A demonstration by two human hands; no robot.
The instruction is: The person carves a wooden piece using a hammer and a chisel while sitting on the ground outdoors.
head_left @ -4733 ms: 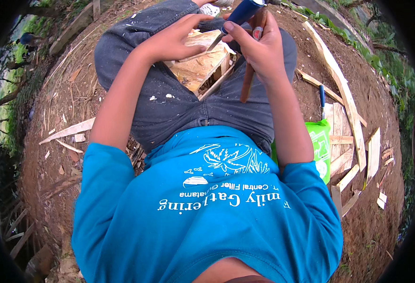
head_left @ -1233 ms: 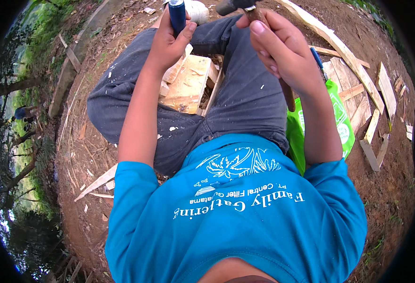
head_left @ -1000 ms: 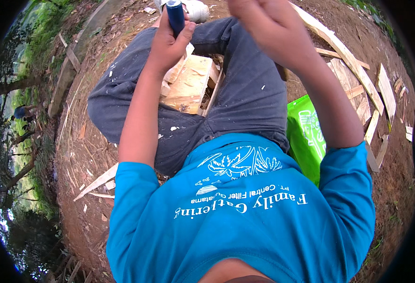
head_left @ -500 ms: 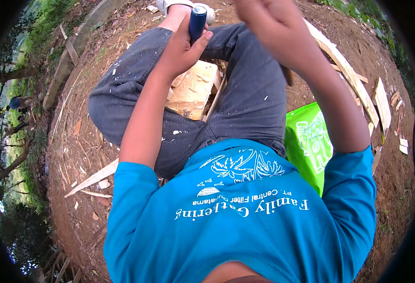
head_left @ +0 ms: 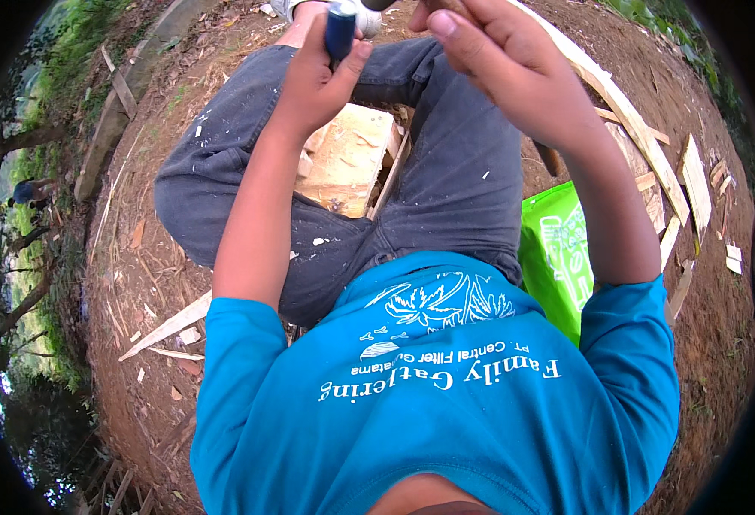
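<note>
Hands (head_left: 515, 77) over block (head_left: 347, 159), perhaps wooden

Two hands are raised at the top of the view: the left hand (head_left: 313, 81) and the right hand (head_left: 502, 64). One dark blue handle (head_left: 340, 30) sits in the left hand's grip. One pale wooden block (head_left: 347, 159) lies between the knees. One green bag (head_left: 557, 257) lies on the ground beside the right leg. One long plank (head_left: 618, 112) runs along the ground past the right arm, with several shorter offcuts, too scattered to count exactly, near it. One thin strip of wood (head_left: 167, 326) lies by the left elbow.
</note>
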